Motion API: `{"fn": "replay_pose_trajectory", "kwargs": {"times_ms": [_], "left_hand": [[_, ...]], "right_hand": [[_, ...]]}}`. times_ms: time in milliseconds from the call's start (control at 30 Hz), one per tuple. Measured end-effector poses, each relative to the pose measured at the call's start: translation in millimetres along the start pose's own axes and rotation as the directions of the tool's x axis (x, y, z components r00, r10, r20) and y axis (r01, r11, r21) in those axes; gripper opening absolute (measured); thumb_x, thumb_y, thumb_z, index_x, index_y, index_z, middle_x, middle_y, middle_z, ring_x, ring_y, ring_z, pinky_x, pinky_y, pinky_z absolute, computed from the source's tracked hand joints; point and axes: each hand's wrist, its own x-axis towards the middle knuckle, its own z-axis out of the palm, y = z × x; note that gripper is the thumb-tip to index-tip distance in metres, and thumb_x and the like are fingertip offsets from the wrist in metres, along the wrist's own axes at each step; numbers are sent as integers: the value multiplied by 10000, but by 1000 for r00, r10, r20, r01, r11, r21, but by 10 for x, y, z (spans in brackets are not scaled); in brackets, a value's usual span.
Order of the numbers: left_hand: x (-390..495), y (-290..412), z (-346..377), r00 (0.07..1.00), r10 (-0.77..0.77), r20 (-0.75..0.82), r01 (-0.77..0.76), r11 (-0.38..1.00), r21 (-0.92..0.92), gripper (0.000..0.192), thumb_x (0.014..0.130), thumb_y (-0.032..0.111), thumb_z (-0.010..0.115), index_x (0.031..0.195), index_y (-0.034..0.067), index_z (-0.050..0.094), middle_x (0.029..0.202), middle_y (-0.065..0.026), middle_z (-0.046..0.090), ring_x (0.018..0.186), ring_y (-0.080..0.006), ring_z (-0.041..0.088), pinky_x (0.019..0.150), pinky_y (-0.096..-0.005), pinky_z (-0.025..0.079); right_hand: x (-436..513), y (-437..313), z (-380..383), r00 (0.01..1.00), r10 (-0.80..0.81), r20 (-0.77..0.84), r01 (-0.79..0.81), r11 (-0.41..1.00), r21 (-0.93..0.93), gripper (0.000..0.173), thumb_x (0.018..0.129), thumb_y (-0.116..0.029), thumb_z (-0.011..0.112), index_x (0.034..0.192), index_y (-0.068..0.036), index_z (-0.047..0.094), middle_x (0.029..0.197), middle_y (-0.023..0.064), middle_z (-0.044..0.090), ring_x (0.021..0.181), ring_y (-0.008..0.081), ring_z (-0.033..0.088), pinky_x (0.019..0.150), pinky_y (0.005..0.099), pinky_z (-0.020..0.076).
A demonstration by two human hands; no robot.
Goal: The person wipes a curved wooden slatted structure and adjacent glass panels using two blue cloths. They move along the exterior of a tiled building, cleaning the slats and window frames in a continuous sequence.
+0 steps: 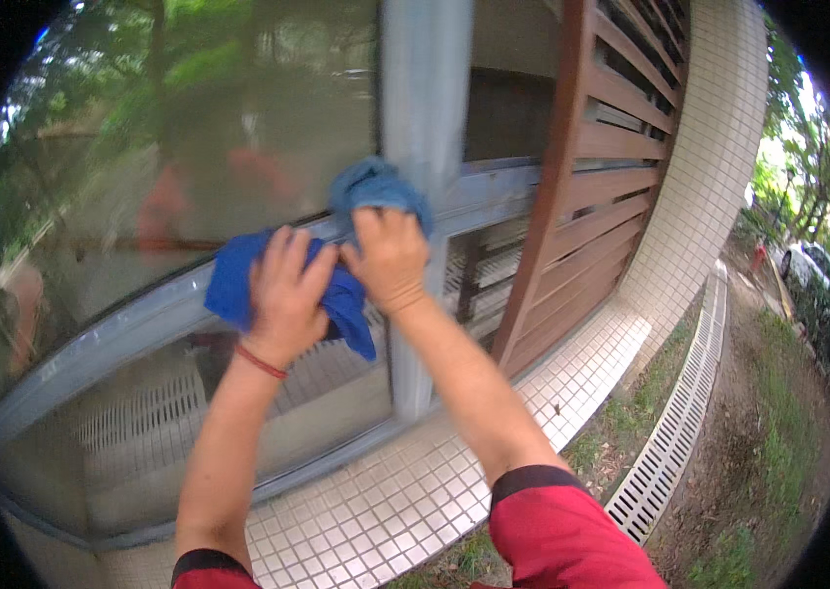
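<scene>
Under my left hand (288, 294) is a bright blue cloth (234, 283), pressed against the crossbar of a grey metal window frame (142, 309). One corner of this cloth hangs down below the bar. My right hand (389, 254) grips a bunched, duller blue cloth (378, 184) where the crossbar meets the upright post (426, 88). The hands are side by side, almost touching. Above the crossbar is a large glass pane (260, 125) with trees and red sleeves reflected in it. A lower glass pane (238, 434) sits beneath the bar.
Brown slatted louvres (592, 213) stand out from the wall on the right. Below the window runs a white-tiled ledge (378, 508). A slotted drain cover (669, 434) lies along the grass and bare soil. A white car (813, 269) is parked at the far right.
</scene>
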Motion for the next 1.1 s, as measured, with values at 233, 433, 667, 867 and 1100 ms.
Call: {"fn": "replay_pose_trajectory", "kwargs": {"times_ms": [233,433,667,867,1100], "left_hand": [[289,-128,82,996,-6,-90,8,1000,29,421,633,154,686,1040,44,663,1075,-181,628,944,-377,579,844,-442,440],[239,-122,157,993,14,-120,4,989,148,372,737,270,650,1027,38,659,1074,-203,628,922,-385,580,845,-450,435],[81,-396,244,988,137,-72,-119,969,216,502,725,145,559,1209,24,619,1156,-219,616,1068,-429,565,956,-487,414],[12,-922,262,980,197,40,-201,949,241,535,745,98,621,1280,105,627,1238,-162,639,1120,-383,590,989,-463,435],[-80,-1271,223,942,336,28,-327,893,310,448,883,251,667,1291,70,626,1248,-148,664,1125,-353,621,984,-448,471]], "right_hand": [[133,485,-686,966,255,-48,-206,868,452,377,741,-83,672,1101,-24,574,1023,184,560,873,400,597,734,458,508],[732,1138,-476,943,245,-226,-194,955,226,472,800,-95,655,1231,-4,486,1129,230,523,999,455,552,841,507,478],[-442,967,-276,862,456,220,-494,852,173,542,810,-141,696,1272,-43,430,1124,250,586,1011,448,585,833,518,499],[-1765,803,-1088,278,692,666,-960,232,159,254,805,-140,655,994,23,608,922,199,675,843,299,663,721,412,519],[-3934,569,-3285,-413,398,819,-478,-860,177,294,854,-218,615,1022,20,656,929,156,689,846,305,682,773,412,572]]}}
